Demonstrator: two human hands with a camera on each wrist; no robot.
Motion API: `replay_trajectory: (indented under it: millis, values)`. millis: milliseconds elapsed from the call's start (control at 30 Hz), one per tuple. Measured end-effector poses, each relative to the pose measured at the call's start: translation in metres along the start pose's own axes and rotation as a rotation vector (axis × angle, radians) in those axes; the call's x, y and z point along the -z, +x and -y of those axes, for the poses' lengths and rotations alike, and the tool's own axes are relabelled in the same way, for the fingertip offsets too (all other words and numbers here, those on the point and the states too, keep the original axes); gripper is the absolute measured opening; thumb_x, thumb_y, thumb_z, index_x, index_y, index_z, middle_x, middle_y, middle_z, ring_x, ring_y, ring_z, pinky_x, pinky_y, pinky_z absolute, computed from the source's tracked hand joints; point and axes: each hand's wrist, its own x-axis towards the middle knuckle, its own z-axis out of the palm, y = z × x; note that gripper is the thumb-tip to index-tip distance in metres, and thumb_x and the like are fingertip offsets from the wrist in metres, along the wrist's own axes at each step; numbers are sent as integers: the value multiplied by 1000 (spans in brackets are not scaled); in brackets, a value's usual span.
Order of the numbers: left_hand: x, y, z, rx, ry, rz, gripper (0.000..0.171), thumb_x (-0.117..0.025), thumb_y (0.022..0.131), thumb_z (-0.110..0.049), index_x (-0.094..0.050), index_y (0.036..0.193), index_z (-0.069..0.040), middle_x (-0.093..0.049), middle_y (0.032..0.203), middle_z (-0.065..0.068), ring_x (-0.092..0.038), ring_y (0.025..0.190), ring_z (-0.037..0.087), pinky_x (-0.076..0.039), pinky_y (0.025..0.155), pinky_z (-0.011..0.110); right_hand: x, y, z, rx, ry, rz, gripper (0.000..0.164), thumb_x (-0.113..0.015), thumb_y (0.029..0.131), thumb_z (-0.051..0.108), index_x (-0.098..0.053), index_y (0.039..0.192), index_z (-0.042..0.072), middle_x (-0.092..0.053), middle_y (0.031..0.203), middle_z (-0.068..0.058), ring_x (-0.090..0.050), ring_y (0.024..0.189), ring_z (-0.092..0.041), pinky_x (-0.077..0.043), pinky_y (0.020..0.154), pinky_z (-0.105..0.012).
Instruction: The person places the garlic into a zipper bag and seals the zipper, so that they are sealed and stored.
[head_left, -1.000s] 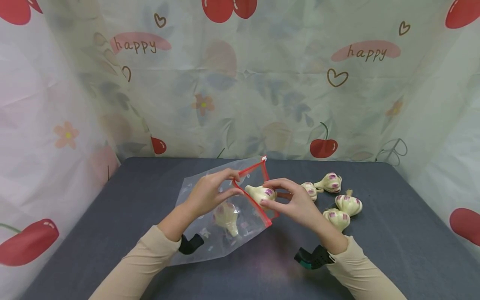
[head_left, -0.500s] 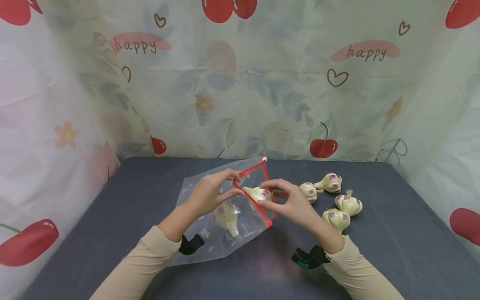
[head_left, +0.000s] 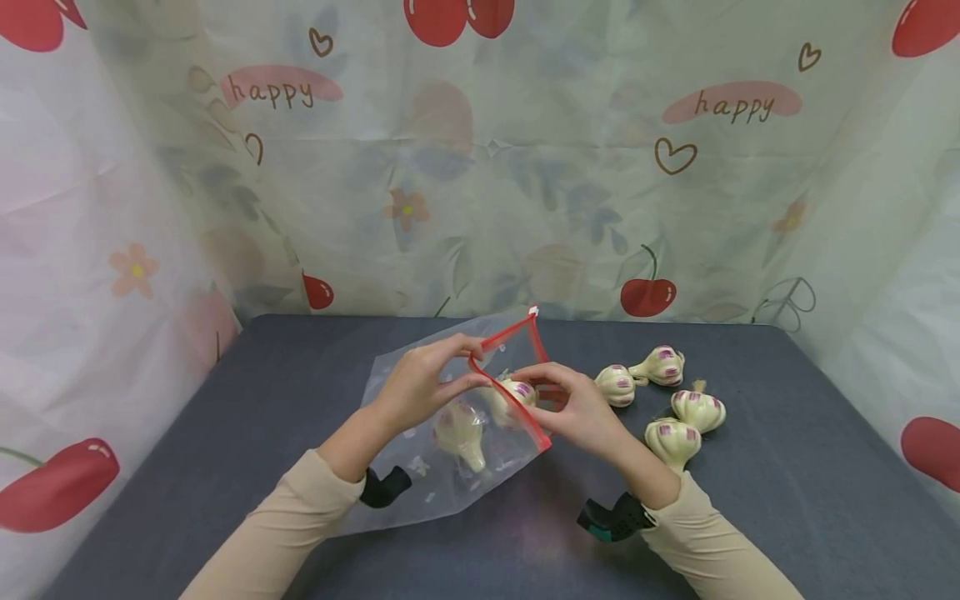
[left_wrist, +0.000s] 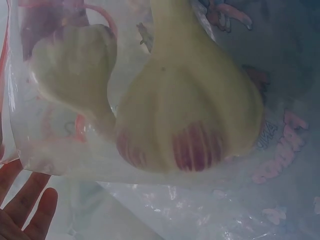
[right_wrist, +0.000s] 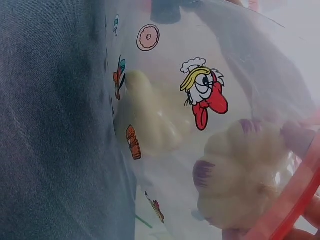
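A clear plastic zip bag (head_left: 442,496) with a red-edged mouth (head_left: 531,421) is held up over the table. My left hand (head_left: 420,375) pinches the near side of that mouth between thumb and fingers. Inside the bag lies one garlic bulb (head_left: 459,429), which fills much of the left wrist view (left_wrist: 190,110). My right hand (head_left: 581,408) holds a second garlic bulb (head_left: 519,390) just within the mouth, fingertips partly behind the red strip. In the right wrist view that bulb (right_wrist: 235,180) shows through the printed plastic, the fingers mostly cut off by the frame edge.
Several loose garlic bulbs (head_left: 672,440) lie on the dark table (head_left: 780,467) to the right of my right hand, close to its forearm. A patterned curtain (head_left: 487,208) stands behind the table and along both sides.
My right hand has moved left, carrying its garlic bulb from the opening into the bag. The bag's mouth has shifted slightly right, and my left hand keeps its pinch on it.
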Motion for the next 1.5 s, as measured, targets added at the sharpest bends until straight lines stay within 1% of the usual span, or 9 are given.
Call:
replay_trajectory:
  millis: [167,433,667,767,900,1133,1233,1400,1500]
  values:
    - [0,3,-1,-5,-1,-1,31,-77,74,-19,-58,97,-10,-68,91,4,-67,90,17,-55,76,32,-2,2,1,-22,13,-2,35,-73,80,8,-63,113,4,-65,113,-14,-64,98,-20,-54,87,-33]
    - [1,7,-3,-30,-5,-7,31,-76,75,-20,-58,98,-9,-68,91,5,-67,89,17,-55,74,35,-3,3,1,-60,24,10,35,-73,81,12,-63,114,5,-64,113,-13,-62,100,-24,-53,89,-34]
    - [3,8,-3,-32,7,-19,31,-77,74,-19,-58,98,-10,-68,92,4,-67,86,16,-54,72,29,-2,3,0,-60,29,68,35,-70,83,10,-61,116,2,-63,116,-16,-60,111,-32,-49,95,-41]
    - [4,8,-3,-24,11,-23,31,-77,74,-20,-59,98,-10,-68,91,4,-67,84,16,-54,72,28,-2,3,-1,-59,35,73,34,-71,82,11,-62,115,3,-64,114,-15,-61,109,-31,-49,96,-41]
    - [5,8,-2,-14,14,-28,30,-77,74,-18,-59,97,-11,-68,91,5,-67,82,16,-54,70,28,-1,2,-2,-23,30,74,30,-68,84,7,-62,113,1,-64,112,-17,-62,107,-31,-51,92,-42]
    - [7,8,-3,-9,16,-30,31,-78,73,-15,-58,97,-10,-68,92,6,-66,82,15,-54,69,29,3,1,0,-6,11,73,28,-64,87,5,-62,114,-1,-64,113,-19,-63,105,-32,-54,88,-32]
    - [7,8,-3,-4,17,-28,31,-78,73,-15,-58,97,-10,-68,91,6,-66,81,15,-54,68,28,6,0,0,-12,22,74,28,-64,87,5,-62,114,0,-64,113,-19,-63,104,-32,-54,87,-32]
    - [6,7,-2,7,26,-19,31,-77,75,-19,-58,98,-11,-68,92,4,-67,84,16,-53,67,28,10,-2,-1,-21,27,58,29,-66,86,7,-62,113,-2,-64,111,-22,-66,99,-23,-54,86,-33]
    - [6,6,-1,11,29,-14,31,-76,75,-21,-58,99,-11,-68,92,2,-67,86,15,-54,70,29,14,-5,-1,-40,7,38,29,-67,86,11,-62,112,0,-65,110,-20,-66,97,-15,-54,86,-33]
